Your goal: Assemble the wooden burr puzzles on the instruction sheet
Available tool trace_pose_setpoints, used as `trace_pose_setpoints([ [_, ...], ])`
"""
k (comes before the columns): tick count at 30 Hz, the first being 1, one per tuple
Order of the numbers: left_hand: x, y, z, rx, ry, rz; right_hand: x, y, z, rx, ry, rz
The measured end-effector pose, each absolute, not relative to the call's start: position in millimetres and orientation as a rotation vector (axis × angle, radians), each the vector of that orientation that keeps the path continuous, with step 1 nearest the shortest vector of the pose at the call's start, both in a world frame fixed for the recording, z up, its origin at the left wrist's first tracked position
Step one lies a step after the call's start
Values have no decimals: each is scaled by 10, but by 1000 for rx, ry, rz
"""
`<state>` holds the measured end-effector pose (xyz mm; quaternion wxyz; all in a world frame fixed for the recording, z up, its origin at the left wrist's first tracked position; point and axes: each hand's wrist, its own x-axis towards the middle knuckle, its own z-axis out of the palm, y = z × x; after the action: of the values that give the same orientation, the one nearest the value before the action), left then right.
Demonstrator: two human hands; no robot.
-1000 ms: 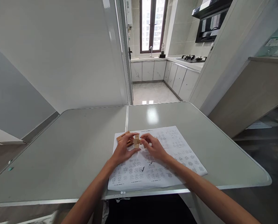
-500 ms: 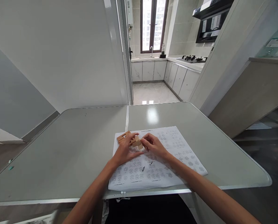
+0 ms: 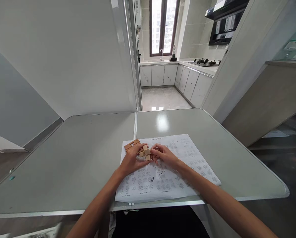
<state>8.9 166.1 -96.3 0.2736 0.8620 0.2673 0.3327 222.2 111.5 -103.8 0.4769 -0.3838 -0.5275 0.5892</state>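
Observation:
A small wooden burr puzzle (image 3: 145, 152) of crossed light-brown blocks is held above the printed sheet (image 3: 148, 185). My left hand (image 3: 132, 161) grips it from the left, thumb below and fingers above. From the right, the bent fingertips of my right hand (image 3: 163, 154) pinch at its right side and partly hide that end. Behind my left fingers, notched wooden pieces (image 3: 132, 144) of a darker brown lie on the sheet's upper left corner, partly covered by the hand.
The sheet with small printed diagrams lies on a grey-green table (image 3: 71, 162) with a metal-trimmed edge. A seam strip (image 3: 135, 125) crosses the tabletop. A small green bit (image 3: 12, 178) is at the far left. Beyond the table is a kitchen with white cabinets (image 3: 158, 75).
The wooden puzzle has turned in my hands and now shows a cross of blocks, with one end against my left thumb. My left thumb and fingers have closed in on it.

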Motion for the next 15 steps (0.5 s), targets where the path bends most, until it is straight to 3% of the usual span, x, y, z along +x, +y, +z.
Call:
trace_pose_setpoints([
  [15,115,1650,-904,2222,736,896,2188,1108,-1155,-953,-1457,1187],
])
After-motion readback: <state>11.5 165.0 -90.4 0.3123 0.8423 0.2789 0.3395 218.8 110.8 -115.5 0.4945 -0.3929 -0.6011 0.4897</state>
